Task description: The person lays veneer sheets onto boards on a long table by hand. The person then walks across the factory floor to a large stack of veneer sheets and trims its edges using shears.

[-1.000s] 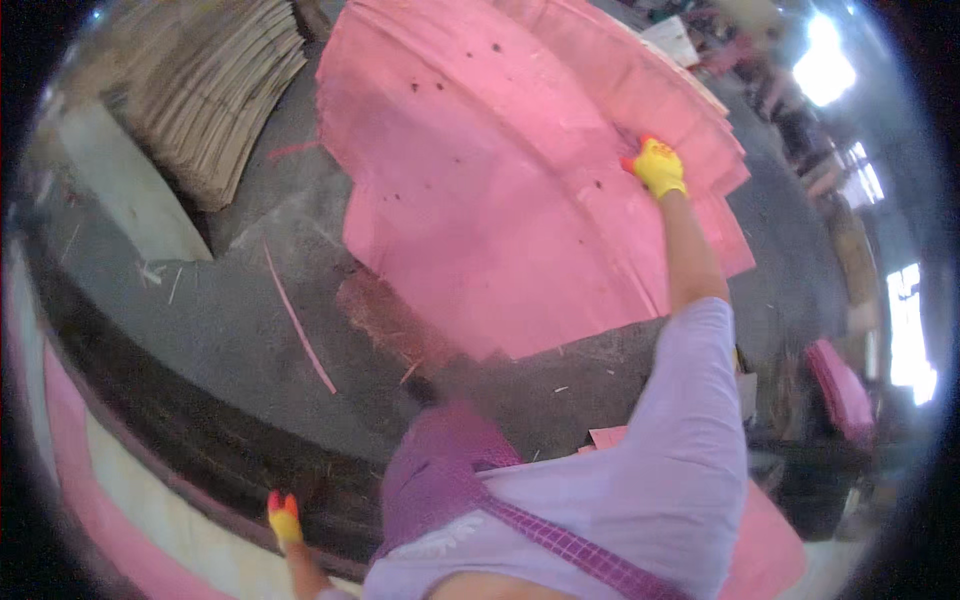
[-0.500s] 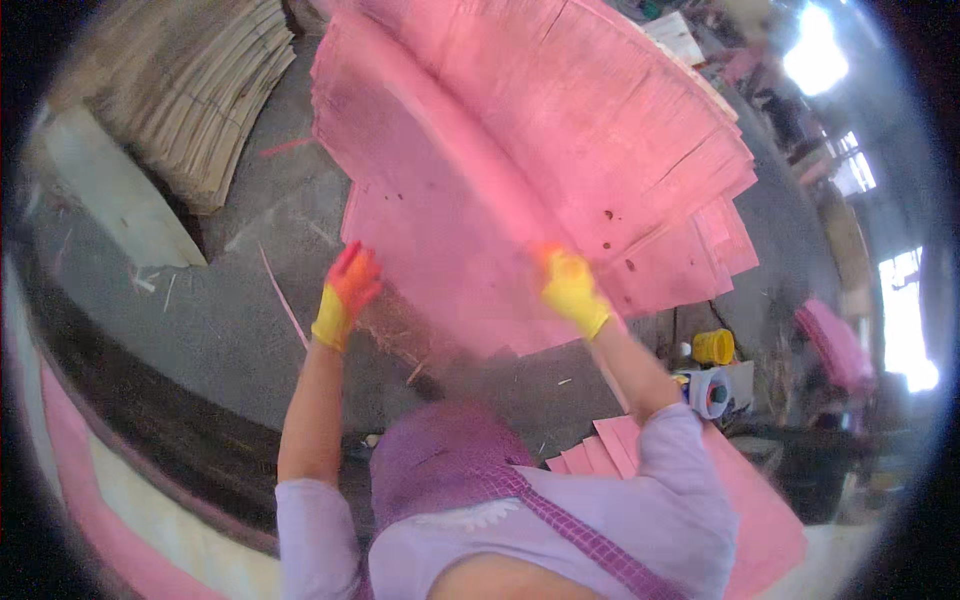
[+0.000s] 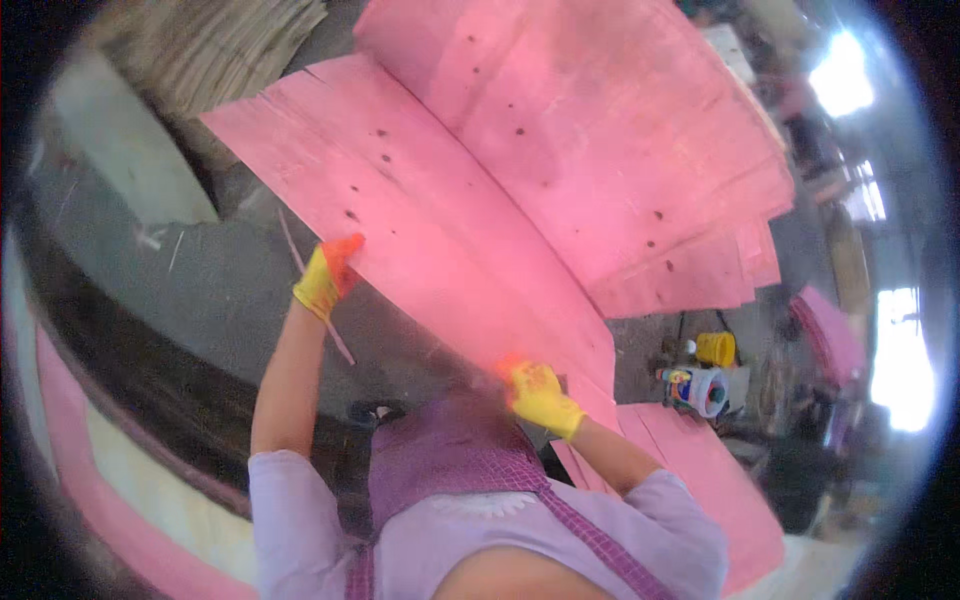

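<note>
A large pink veneer sheet (image 3: pixel 440 240) with dark knots lies slantwise in front of me, its far edge folding up against the pink stack (image 3: pixel 650 150) behind it. My left hand (image 3: pixel 328 278), in a yellow glove with orange fingers, is closed on the sheet's near-left edge. Lower down the same edge, close to my apron, my right hand (image 3: pixel 542 396) in a matching glove grips the sheet; its fingertips are somewhat blurred. What lies under the sheet is hidden.
Brown veneer sheets (image 3: pixel 215 60) are piled at the far left, beside a pale board (image 3: pixel 125 145). To the right stand a white bucket (image 3: pixel 700 390) and a yellow container (image 3: pixel 715 348). More pink sheets (image 3: pixel 710 480) lie by my right elbow. A thin strip (image 3: pixel 315 290) lies on the floor.
The pink sheet has swung out from the stack toward me and to the left. My right hand has come nearer my body, and my left hand has closed on the sheet's edge.
</note>
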Demonstrator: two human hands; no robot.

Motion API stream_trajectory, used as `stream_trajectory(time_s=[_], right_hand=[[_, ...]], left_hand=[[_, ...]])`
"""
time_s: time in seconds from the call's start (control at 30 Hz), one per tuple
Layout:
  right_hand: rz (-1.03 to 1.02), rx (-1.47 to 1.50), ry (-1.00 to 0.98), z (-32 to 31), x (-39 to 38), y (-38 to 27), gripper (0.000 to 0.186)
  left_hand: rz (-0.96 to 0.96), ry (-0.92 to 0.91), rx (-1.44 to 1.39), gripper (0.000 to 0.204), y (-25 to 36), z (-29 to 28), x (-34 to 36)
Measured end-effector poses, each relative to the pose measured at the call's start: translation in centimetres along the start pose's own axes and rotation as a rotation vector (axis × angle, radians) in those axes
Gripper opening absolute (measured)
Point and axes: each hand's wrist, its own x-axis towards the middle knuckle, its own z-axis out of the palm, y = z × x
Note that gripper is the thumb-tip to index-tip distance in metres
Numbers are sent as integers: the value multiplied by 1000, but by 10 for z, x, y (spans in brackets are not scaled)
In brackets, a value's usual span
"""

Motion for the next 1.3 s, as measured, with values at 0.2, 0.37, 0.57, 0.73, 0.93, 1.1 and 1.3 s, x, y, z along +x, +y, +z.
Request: stream_trajectory(time_s=[0.2,0.37,0.57,0.73,0.93,1.1,1.3], right_hand=[[-32,175,-125,-72,4,-25,28],[-43,151,-42,-113,8,-87,34],[-220,81,183,-136,18,-187,16],[-286,203,-13,-118,56,-236,14],[-908,381,91,-17,164,-317,21],[-1228,436,-59,42,287,-423,28],[-1594,352,-137,141,448,-581,27]], left_hand=[[598,49,659,30,-48,-7,-68],[1230,45,1075,27,9,24,-127],[500,-62,22,49,55,28,-163],[1103,-33,-292,21,90,-44,-227],[1102,711,68,18,181,-80,-486],[1298,1416,552,16,140,-126,-576],[879,2313,875,25,58,-167,-554]])
